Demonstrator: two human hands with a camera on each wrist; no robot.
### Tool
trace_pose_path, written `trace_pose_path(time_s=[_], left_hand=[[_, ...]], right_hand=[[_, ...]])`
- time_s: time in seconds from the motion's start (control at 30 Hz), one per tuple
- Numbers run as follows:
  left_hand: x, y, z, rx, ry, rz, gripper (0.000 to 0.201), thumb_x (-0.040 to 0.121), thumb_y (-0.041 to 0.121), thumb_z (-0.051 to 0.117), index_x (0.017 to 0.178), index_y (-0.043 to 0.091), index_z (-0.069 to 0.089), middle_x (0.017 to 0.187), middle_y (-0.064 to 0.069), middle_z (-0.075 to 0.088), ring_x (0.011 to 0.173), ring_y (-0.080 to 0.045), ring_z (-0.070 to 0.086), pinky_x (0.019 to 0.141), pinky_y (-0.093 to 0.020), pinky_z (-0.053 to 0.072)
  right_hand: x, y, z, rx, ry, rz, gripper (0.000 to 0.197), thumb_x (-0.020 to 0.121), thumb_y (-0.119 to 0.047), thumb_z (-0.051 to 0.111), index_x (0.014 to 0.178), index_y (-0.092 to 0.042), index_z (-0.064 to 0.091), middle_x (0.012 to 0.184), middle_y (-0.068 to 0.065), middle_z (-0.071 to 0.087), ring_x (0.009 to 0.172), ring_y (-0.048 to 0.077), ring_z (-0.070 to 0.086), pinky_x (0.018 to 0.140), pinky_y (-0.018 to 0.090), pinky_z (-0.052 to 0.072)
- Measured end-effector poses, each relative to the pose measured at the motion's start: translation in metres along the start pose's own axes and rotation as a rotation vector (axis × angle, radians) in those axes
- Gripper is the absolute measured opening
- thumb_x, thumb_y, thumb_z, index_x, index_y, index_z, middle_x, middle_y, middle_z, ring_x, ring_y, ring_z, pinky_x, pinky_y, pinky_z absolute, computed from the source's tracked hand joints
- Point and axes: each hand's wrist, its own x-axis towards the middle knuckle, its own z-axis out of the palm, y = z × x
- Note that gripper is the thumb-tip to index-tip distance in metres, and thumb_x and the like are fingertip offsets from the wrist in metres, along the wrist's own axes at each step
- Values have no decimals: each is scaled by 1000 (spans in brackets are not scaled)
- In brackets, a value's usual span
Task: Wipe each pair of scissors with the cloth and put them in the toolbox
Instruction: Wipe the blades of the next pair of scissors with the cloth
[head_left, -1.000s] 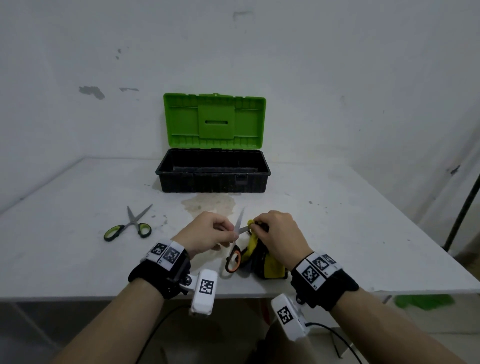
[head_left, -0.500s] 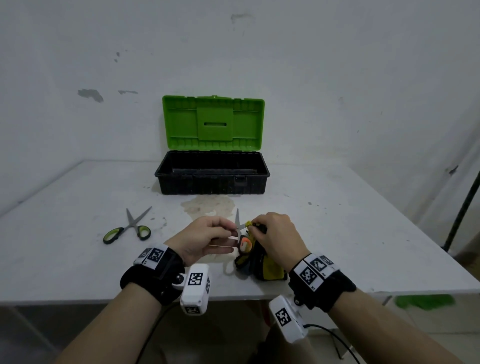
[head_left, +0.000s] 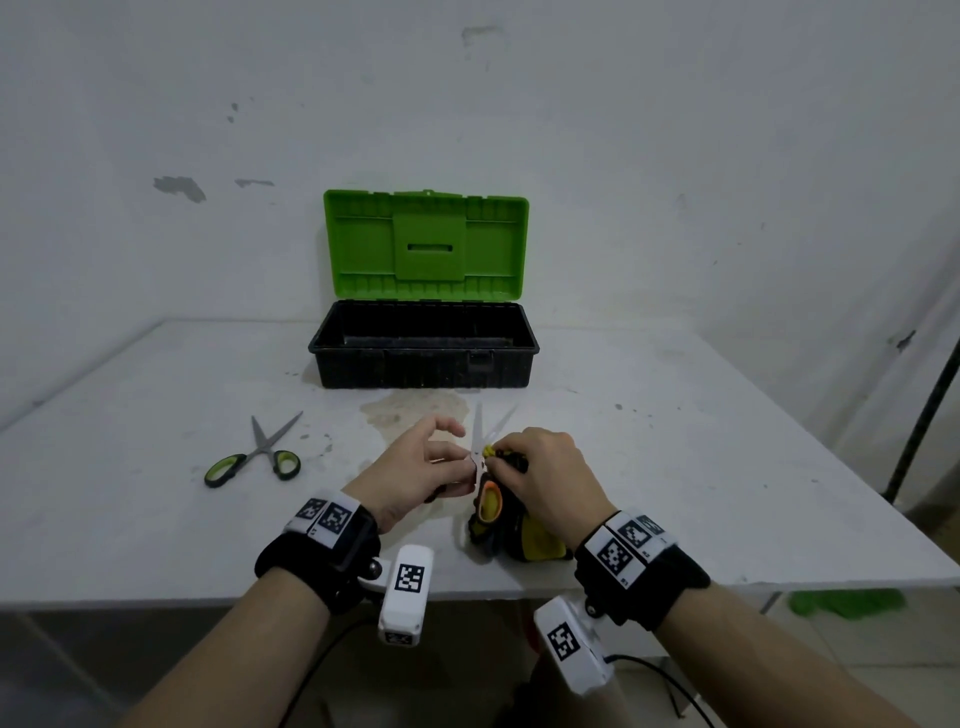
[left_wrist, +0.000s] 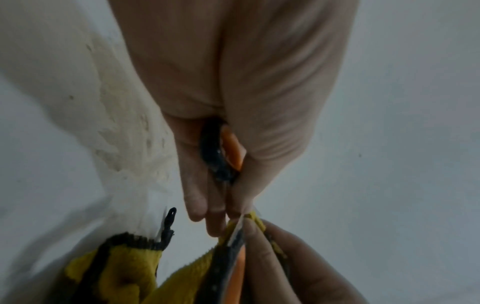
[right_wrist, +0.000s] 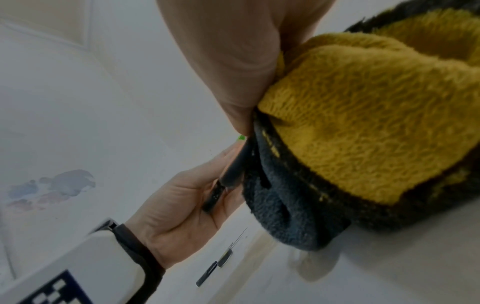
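Orange-and-black-handled scissors (head_left: 487, 496) stand nearly upright over the table's front middle, blades spread and pointing away from me. My left hand (head_left: 460, 460) grips one handle loop (left_wrist: 221, 152) between thumb and fingers. My right hand (head_left: 501, 457) pinches a corner of the yellow cloth with dark edging (head_left: 524, 535) round a blade near the pivot (left_wrist: 237, 230). Most of the cloth (right_wrist: 363, 123) hangs under my right palm onto the table. Green-handled scissors (head_left: 254, 457) lie open on the table to the left. The toolbox (head_left: 423, 364), black with its green lid raised, stands behind, its inside showing nothing.
The white table (head_left: 675, 467) has a yellowish stain (head_left: 415, 410) in front of the toolbox. Its front edge runs just under my wrists. A dark pole (head_left: 924, 405) stands off the right edge, and something green (head_left: 847, 603) lies on the floor there.
The orange-handled scissors have been tilted upright and their blades have spread apart. My left hand turned and its upper fingers lifted; my right hand keeps the cloth pinched on the blade.
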Motion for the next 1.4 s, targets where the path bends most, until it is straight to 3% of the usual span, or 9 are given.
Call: trace_pose_path(time_s=[0.13,0.33,0.53,0.63,0.77,0.93,1.13,1.27,1.4], left_hand=[[2,2,2,56,120,-32,22,84,3,75,103,0,63,85,-16,74,75,-21,73,65,-26,58],[1,2,-4,137,62,-11,20,85,-2,72,103,7,72,90,-16,74,81,-22,72,77,-27,59],[-1,6,-4,138,86,22,57,80,9,80,127,31,55,99,-4,78,96,-19,73,85,-33,53],[-4,4,-2,-21,49,-8,52,83,2,76,126,20,54,102,-9,77,99,-28,73,90,-44,57],[-7,1,-2,-166,-7,-17,41,89,-2,67,126,9,55,113,-15,73,105,-35,71,85,-44,58],[-6,4,9,-452,76,-15,15,95,11,60,108,2,63,109,-21,72,100,-38,72,76,-39,60],[0,-2,19,-480,135,-38,32,103,36,47,101,9,63,95,-14,73,88,-30,73,69,-36,57],[4,-7,23,-472,174,-17,7,92,11,66,97,10,62,88,-14,69,79,-21,71,66,-30,59],[8,-8,24,-409,219,-8,13,86,-3,69,89,9,64,80,-11,68,69,-16,66,65,-25,56]], right_hand=[[-1,1,2,-8,-1,9,20,90,-40,59,93,-26,73,84,-3,66,79,15,59,70,36,53],[-2,4,-1,-22,4,14,20,92,-39,59,97,-26,73,88,-3,66,83,16,59,71,33,51],[-1,4,-1,-12,19,25,22,92,-40,59,96,-24,73,88,0,68,84,18,61,72,37,52],[0,4,-1,-12,26,39,23,92,-40,59,94,-22,72,88,0,69,83,19,61,72,38,53],[0,4,-2,16,59,37,22,91,-40,59,91,-22,71,85,-3,70,80,17,62,71,37,53],[2,0,-5,48,117,37,21,92,-40,60,93,-23,72,86,-5,70,79,14,62,72,32,53],[4,-3,-2,64,116,56,19,91,-39,61,92,-23,72,85,-5,70,79,14,63,71,33,53],[2,-3,2,41,87,52,20,90,-41,61,91,-24,72,86,-5,70,80,14,63,71,35,54],[0,-6,1,44,78,36,22,91,-42,60,96,-24,73,89,-4,71,82,14,63,72,34,53]])
